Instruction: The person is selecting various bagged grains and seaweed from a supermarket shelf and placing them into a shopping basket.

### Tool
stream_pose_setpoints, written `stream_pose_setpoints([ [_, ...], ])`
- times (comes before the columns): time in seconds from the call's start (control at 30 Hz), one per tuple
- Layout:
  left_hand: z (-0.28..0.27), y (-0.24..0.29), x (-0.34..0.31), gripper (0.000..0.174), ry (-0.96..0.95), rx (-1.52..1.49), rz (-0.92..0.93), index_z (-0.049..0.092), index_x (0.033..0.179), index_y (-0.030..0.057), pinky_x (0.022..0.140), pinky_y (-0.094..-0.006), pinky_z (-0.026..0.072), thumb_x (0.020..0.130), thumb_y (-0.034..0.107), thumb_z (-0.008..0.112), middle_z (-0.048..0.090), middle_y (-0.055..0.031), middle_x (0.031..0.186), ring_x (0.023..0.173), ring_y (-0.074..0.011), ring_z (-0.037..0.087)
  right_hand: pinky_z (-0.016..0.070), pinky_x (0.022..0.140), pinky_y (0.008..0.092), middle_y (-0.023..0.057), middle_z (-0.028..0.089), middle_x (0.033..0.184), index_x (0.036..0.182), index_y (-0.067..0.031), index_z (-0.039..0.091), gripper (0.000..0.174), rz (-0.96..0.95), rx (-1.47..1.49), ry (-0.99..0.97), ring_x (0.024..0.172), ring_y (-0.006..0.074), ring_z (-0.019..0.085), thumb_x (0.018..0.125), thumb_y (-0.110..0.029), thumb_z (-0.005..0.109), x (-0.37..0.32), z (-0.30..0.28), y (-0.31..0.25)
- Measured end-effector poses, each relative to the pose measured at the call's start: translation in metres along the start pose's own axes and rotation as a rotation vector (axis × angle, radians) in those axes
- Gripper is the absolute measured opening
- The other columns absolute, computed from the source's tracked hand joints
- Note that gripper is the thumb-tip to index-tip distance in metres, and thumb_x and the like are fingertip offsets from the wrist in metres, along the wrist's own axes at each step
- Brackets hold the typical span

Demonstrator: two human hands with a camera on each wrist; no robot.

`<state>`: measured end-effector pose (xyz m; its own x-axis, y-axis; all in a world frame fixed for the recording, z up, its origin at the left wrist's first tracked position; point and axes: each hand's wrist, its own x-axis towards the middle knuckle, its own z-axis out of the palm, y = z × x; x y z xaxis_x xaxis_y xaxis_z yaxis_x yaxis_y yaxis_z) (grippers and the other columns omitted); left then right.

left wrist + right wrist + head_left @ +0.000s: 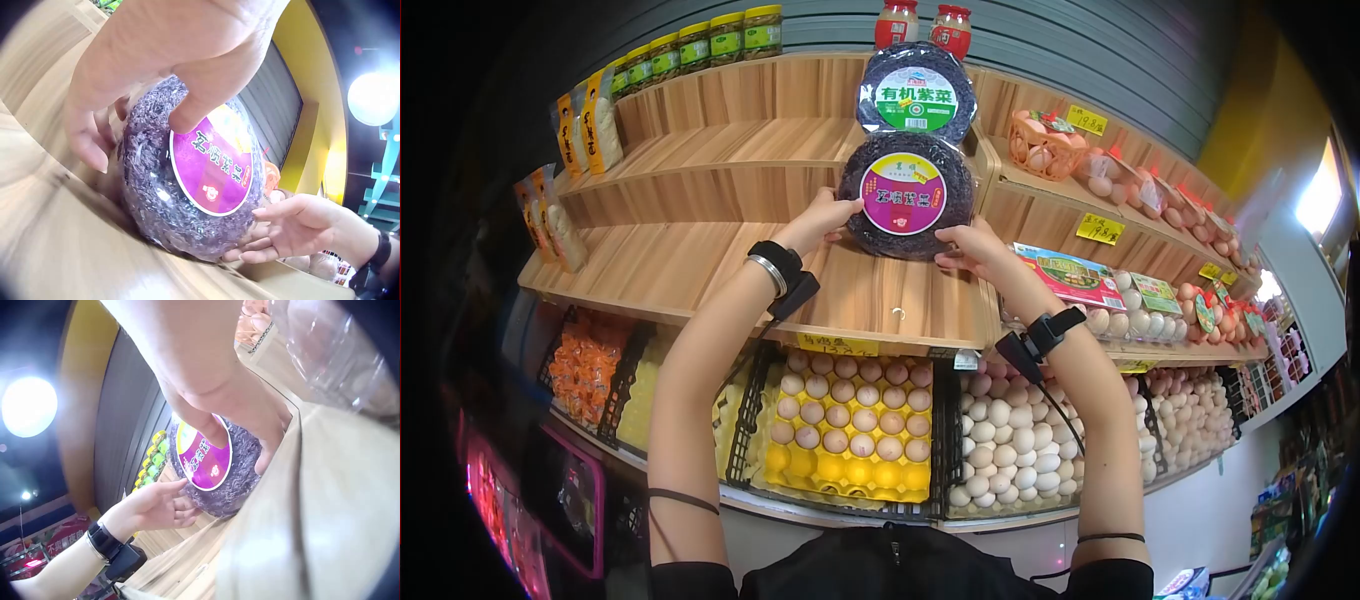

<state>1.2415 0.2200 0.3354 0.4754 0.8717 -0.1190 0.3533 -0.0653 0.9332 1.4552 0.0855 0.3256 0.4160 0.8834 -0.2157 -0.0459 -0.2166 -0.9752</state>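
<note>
A round, clear-wrapped pack of dark dried seaweed (903, 195) with a purple and yellow label stands upright on the wooden shelf. My left hand (828, 222) grips its left edge, the thumb lying over the front by the label and the fingers behind. At the lower right edge my right hand (972, 248) holds it likewise, thumb in front. In the left wrist view the bottom of the seaweed pack (181, 234) is right at the shelf board. Behind and above it stands a similar seaweed pack (915, 95) with a green and white label, partly covered by the front one.
Jars (725, 38) with yellow lids and red-lidded jars (950, 30) line the top. Bagged goods (600, 125) stand at the left. Eggs in a basket (1040, 150) and egg packs (1070, 275) fill the right shelves. Below are a yellow egg tray (850, 475) and loose eggs (1020, 440).
</note>
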Motion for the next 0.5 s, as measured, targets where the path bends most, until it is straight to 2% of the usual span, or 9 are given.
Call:
stream_pose_setpoints([
  [0.1, -0.004, -0.002, -0.015, 0.065, 0.013, 0.045, 0.05, 0.033, 0.131, 0.0013, 0.087, -0.0416, 0.0444, 0.084, 0.035, 0.062, 0.048, -0.0159, 0.125, 0.112, -0.0266, 0.051, 0.0548, 0.07, 0.0371, 0.017, 0.053, 0.109, 0.132, -0.0038, 0.027, 0.06, -0.093, -0.005, -0.064, 0.082, 0.0249, 0.06, 0.082, -0.003, 0.06, -0.039, -0.006, -0.004],
  [0.13, -0.005, 0.001, -0.029, 0.069, 0.049, 0.074, 0.077, 0.029, 0.132, -0.0005, 0.088, -0.0406, 0.0442, 0.083, 0.033, 0.064, 0.045, -0.0191, 0.126, 0.114, -0.0282, 0.049, 0.0548, 0.07, 0.0364, 0.0166, 0.051, 0.109, 0.14, -0.0046, 0.015, 0.074, -0.079, -0.009, -0.123, 0.084, 0.024, 0.06, 0.081, -0.003, 0.061, -0.049, -0.012, -0.006],
  [0.23, -0.01, -0.013, -0.04, 0.075, 0.135, 0.162, 0.197, 0.025, 0.134, -0.0026, 0.093, -0.0395, 0.0427, 0.08, 0.029, 0.067, 0.041, -0.0259, 0.128, 0.119, -0.0324, 0.045, 0.0547, 0.072, 0.0351, 0.0187, 0.047, 0.113, 0.143, -0.0052, 0.007, 0.082, -0.137, -0.073, -0.118, 0.085, 0.0232, 0.061, 0.082, -0.005, 0.062, -0.076, -0.02, -0.003],
  [0.27, -0.011, -0.015, -0.048, 0.074, 0.17, 0.188, 0.227, 0.026, 0.134, -0.0023, 0.094, -0.0397, 0.0424, 0.08, 0.029, 0.067, 0.041, -0.0265, 0.128, 0.119, -0.0325, 0.045, 0.0534, 0.072, 0.0317, 0.0196, 0.044, 0.119, 0.139, -0.0031, 0.019, 0.072, -0.172, -0.111, -0.079, 0.085, 0.0216, 0.061, 0.082, -0.008, 0.063, -0.085, -0.019, -0.001],
  [0.3, -0.012, -0.015, -0.059, 0.073, 0.206, 0.213, 0.257, 0.027, 0.133, -0.002, 0.094, -0.0398, 0.0421, 0.08, 0.03, 0.067, 0.04, -0.0271, 0.128, 0.119, -0.0327, 0.045, 0.0528, 0.072, 0.0311, 0.0194, 0.043, 0.12, 0.137, -0.0022, 0.023, 0.068, -0.223, -0.159, -0.108, 0.085, 0.0212, 0.061, 0.082, -0.009, 0.063, -0.091, -0.022, 0.002],
  [0.37, -0.013, -0.021, -0.092, 0.062, 0.246, 0.166, 0.37, 0.033, 0.129, 0.0007, 0.095, -0.0365, 0.0403, 0.082, 0.026, 0.065, 0.042, -0.0211, 0.128, 0.117, -0.0284, 0.046, 0.0516, 0.071, 0.0299, 0.0189, 0.041, 0.124, 0.132, -0.0006, 0.032, 0.059, -0.328, -0.257, -0.174, 0.086, 0.0203, 0.061, 0.083, -0.011, 0.064, -0.103, -0.027, 0.011],
  [0.4, -0.016, -0.023, -0.114, 0.059, 0.27, 0.151, 0.445, 0.035, 0.128, 0.0015, 0.095, -0.0355, 0.0398, 0.082, 0.024, 0.065, 0.044, -0.0189, 0.127, 0.117, -0.0266, 0.047, 0.0502, 0.062, 0.028, 0.0167, 0.049, 0.121, 0.122, -0.0006, 0.043, 0.048, -0.496, -0.328, -0.165, 0.08, 0.0171, 0.061, 0.082, -0.014, 0.065, -0.112, -0.026, 0.019],
  [0.43, -0.019, -0.025, -0.139, 0.056, 0.297, 0.141, 0.52, 0.037, 0.127, 0.0023, 0.095, -0.0345, 0.0392, 0.083, 0.023, 0.065, 0.045, -0.0168, 0.127, 0.116, -0.0247, 0.047, 0.0503, 0.068, 0.0279, 0.014, 0.054, 0.115, 0.119, -0.0026, 0.048, 0.043, -0.627, -0.329, -0.265, 0.084, 0.0157, 0.061, 0.082, -0.014, 0.064, -0.126, -0.024, 0.023],
  [0.5, -0.022, -0.034, -0.201, 0.047, 0.375, 0.095, 0.596, 0.041, 0.124, 0.0036, 0.093, -0.0318, 0.0392, 0.084, 0.014, 0.063, 0.049, -0.0114, 0.121, 0.114, -0.0198, 0.048, 0.0493, 0.076, 0.0303, 0.0118, 0.06, 0.103, 0.112, -0.001, 0.054, 0.033, -0.768, -0.434, -0.399, 0.087, 0.0194, 0.061, 0.082, -0.012, 0.063, -0.173, -0.017, 0.023],
])
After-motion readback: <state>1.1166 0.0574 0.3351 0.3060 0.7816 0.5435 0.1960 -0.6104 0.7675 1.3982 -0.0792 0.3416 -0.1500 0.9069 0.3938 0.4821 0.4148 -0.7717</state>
